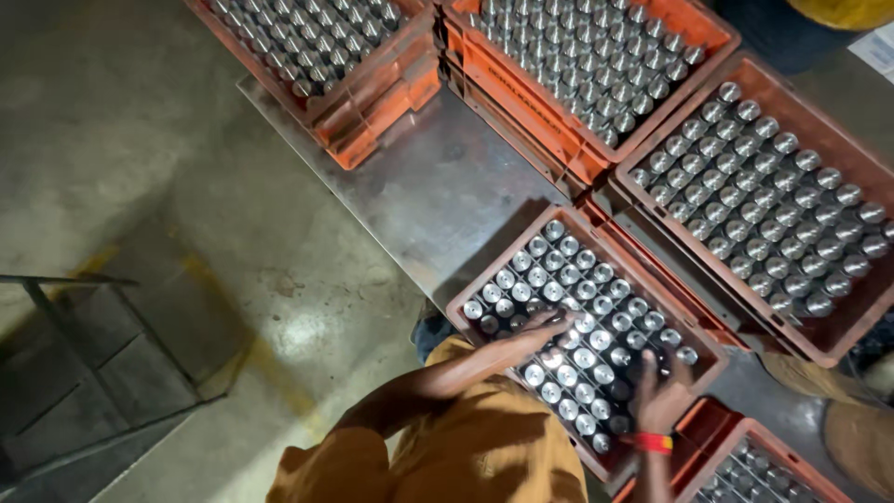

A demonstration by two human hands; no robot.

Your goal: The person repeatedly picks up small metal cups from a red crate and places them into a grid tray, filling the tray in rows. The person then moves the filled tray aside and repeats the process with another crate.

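Both hands rest spread on the metal cylinders (582, 326) in the orange crate (466, 296) just under them: left hand (545, 326) flat, right hand (659, 396) open. They seem to be arranging pieces; a careful pinch of one cylinder comes next.

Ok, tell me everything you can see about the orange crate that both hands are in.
The orange plastic crate is rectangular, open-topped and low-walled, sitting skewed on the grey metal table. It is almost full of upright shiny metal cylinders in tight rows, with a few gaps near the left hand. That hand lies across the cylinders by the crate's near wall; the right hand, wearing a red wristband, rests on them further right. More orange crates crowd it.
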